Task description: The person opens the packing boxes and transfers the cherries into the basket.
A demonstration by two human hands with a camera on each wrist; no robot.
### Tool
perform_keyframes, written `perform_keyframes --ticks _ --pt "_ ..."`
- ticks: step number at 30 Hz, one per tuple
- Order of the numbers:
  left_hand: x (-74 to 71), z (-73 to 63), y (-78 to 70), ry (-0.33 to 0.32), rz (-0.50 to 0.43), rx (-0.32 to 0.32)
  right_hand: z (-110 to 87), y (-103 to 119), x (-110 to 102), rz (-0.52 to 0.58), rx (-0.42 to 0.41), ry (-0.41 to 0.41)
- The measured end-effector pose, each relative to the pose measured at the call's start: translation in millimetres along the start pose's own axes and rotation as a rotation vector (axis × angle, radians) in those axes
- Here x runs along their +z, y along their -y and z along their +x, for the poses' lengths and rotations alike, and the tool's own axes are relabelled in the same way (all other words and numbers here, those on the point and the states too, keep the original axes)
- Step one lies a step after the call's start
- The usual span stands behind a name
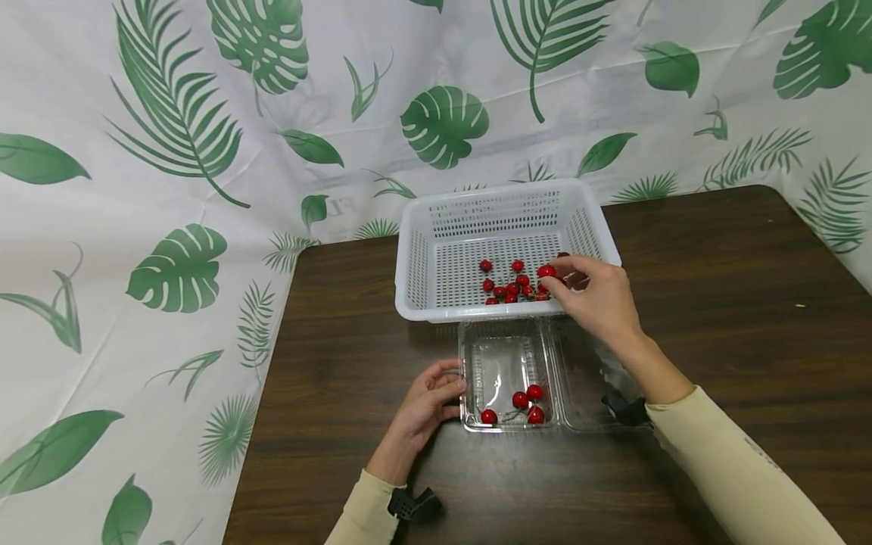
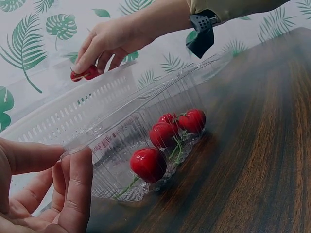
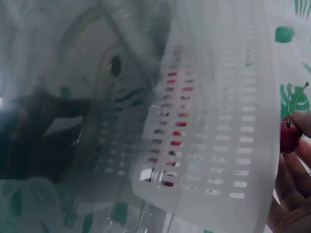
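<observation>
My left hand [image 1: 424, 401] pinches the left rim of a clear plastic clamshell box [image 1: 492, 359] between thumb and fingers. Several red cherries [image 2: 148, 165] with green stems lie in the near end of that box. Over the near right side of a white perforated basket [image 1: 443, 313], my right hand [image 1: 602, 299] holds red cherries [image 2: 83, 74] at its fingertips; green stems stick up from them in the right wrist view. Inside the basket, more cherries [image 1: 512, 288] gather toward the near wall.
The box's clear lid [image 1: 579, 386] lies folded open to the right, under my right forearm. Both stand on a dark wooden table [image 1: 715, 318], the box right against the basket's near side. A leaf-patterned white cloth [image 1: 354, 151] hangs behind and to the left.
</observation>
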State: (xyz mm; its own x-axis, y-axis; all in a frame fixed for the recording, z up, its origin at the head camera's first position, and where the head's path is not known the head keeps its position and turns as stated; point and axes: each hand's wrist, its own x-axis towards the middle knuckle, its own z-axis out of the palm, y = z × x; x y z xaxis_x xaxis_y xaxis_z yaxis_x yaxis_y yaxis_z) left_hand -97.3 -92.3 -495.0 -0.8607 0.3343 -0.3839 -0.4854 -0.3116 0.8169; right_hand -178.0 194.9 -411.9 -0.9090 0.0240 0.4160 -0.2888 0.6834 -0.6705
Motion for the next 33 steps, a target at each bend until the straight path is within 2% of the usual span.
perform_keyframes --ticks 7,16,25,33 --pt "0.5 -0.8 -0.3 -0.001 -0.002 0.001 0.9 -10.6 3.1 -0.045 -0.018 -0.041" --pt "1.1 -1.9 -1.8 -0.001 0.005 0.000 0.4 -17.5 4.8 -0.110 -0.020 -0.032" --pt "1.0 -2.1 -2.0 0.000 0.005 -0.001 -0.1 -18.8 4.4 -0.133 -0.016 -0.016" --pt "1.1 -1.9 -2.1 -0.005 0.007 -0.006 -4.6 -9.1 -0.9 -0.139 -0.060 -0.052"
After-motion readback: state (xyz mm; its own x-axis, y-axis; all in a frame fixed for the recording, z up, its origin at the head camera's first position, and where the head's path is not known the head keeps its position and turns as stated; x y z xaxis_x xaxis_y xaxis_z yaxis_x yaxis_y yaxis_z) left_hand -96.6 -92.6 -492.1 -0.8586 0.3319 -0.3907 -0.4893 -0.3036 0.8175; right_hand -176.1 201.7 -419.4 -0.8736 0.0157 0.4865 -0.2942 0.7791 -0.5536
